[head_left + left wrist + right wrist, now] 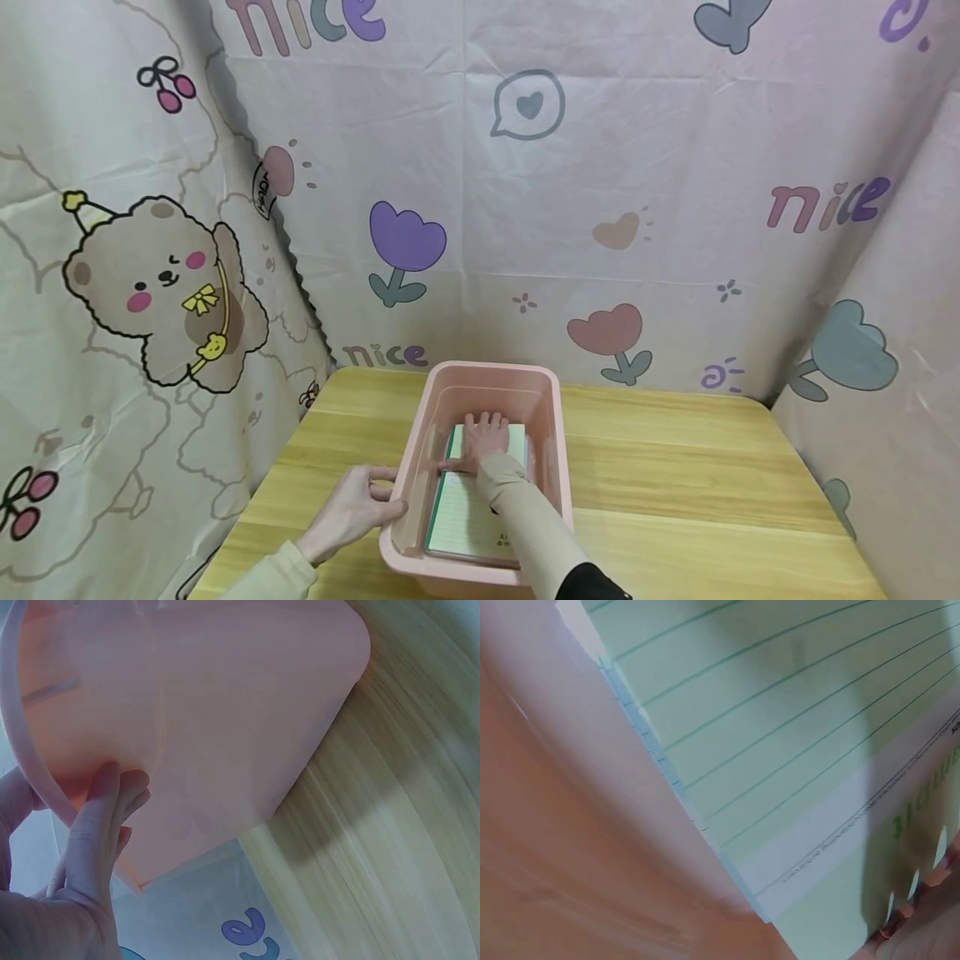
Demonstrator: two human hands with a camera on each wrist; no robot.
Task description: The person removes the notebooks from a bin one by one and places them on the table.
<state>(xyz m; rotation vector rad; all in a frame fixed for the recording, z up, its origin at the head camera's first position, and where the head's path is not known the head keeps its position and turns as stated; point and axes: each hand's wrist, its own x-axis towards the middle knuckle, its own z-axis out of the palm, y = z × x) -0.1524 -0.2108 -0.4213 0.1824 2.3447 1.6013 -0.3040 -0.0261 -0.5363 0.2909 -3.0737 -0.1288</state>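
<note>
A pink plastic bin (557, 425) stands on the table, and a pale green notebook (461, 521) with ruled lines and a darker green left edge lies flat inside it. My left hand (352, 507) grips the bin's left rim near the front, thumb over the rim and fingers along the outer wall (240, 712). Down inside the bin, my right hand (486, 440) rests on the far part of the notebook, fingers spread and pointing away, thumb out to the left. The right forearm covers the notebook's right side. A bluish layered edge (649, 742) shows along the notebook in the right wrist view.
The wooden table (675, 483) extends on both sides of the bin. A printed cloth (517, 208) hangs behind the table, with a bear-patterned cloth (165, 283) at the left and more printed cloth (892, 433) at the right.
</note>
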